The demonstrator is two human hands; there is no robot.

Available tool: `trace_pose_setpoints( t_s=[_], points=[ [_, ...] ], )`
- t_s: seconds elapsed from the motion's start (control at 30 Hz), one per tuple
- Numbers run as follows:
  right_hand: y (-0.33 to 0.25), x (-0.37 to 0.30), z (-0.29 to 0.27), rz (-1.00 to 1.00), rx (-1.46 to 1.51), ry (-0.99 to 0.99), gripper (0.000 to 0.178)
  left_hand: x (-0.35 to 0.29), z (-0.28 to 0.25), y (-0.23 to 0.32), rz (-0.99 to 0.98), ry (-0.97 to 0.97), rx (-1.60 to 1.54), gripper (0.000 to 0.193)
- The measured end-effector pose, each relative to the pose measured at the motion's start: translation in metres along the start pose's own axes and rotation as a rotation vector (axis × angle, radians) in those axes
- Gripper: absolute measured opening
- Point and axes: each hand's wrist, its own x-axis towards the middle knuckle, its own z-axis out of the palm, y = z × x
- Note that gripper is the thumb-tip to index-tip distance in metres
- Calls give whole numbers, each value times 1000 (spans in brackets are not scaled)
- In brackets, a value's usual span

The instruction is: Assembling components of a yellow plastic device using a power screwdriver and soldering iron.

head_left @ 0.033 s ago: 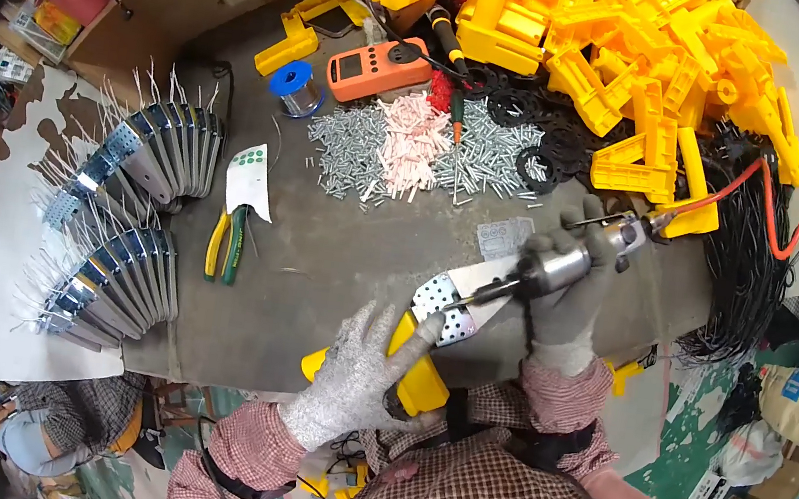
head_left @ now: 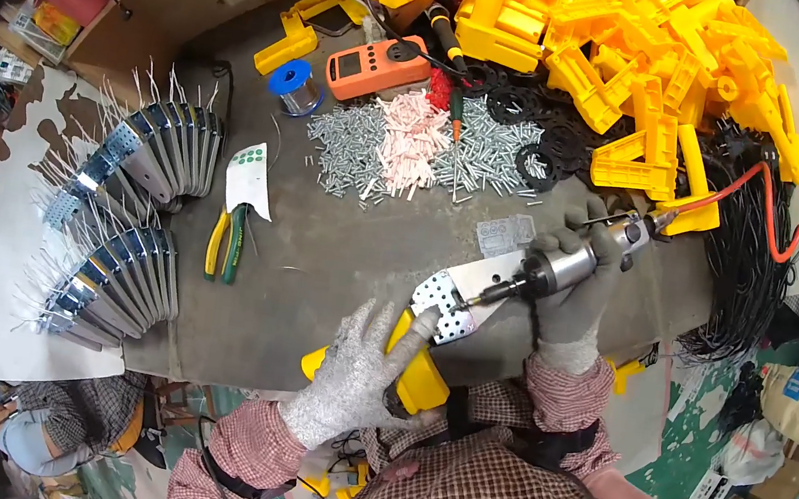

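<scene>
My left hand (head_left: 348, 374), in a grey speckled glove, is wrapped round a yellow plastic housing (head_left: 424, 386) close to the table's front edge. A flat silver metal plate (head_left: 460, 323), dotted with holes, extends from that housing toward the upper right. My left thumb lies against the plate's near end. My right hand (head_left: 570, 292), also gloved, grips a silver and black air screwdriver (head_left: 563, 269). Its bit points down and left at the perforated part of the plate; whether the tip touches, I cannot tell. A red coiled hose (head_left: 765, 192) runs off the tool's back end.
Piles of screws (head_left: 352, 147) and pale pink sleeves (head_left: 409, 140) lie beyond my hands. Pliers (head_left: 227, 242) lie left, beside rows of wired metal plates (head_left: 127, 284). Yellow housings (head_left: 638, 49) heap up at the back, near an orange meter (head_left: 373, 69) and black cables (head_left: 746, 265).
The screwdriver's bit and chuck have shifted very slightly right over the plate. My left thumb has moved a touch. Everything else stays in place.
</scene>
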Motion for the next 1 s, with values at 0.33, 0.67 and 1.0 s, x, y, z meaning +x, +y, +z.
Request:
trace_pose_setpoints(
  t_s=[0.33, 0.67, 1.0],
  points=[
    [4, -10, 0, 67, -75, 105, 41, 1, 6, 1, 7, 91, 25, 111],
    [6, -16, 15, 1, -224, 130, 34, 10, -8, 17, 31, 41, 64, 110],
    [-144, 68, -13, -126, -1711, -71, 44, 66, -27, 6, -451, 14, -451, 64]
  ],
)
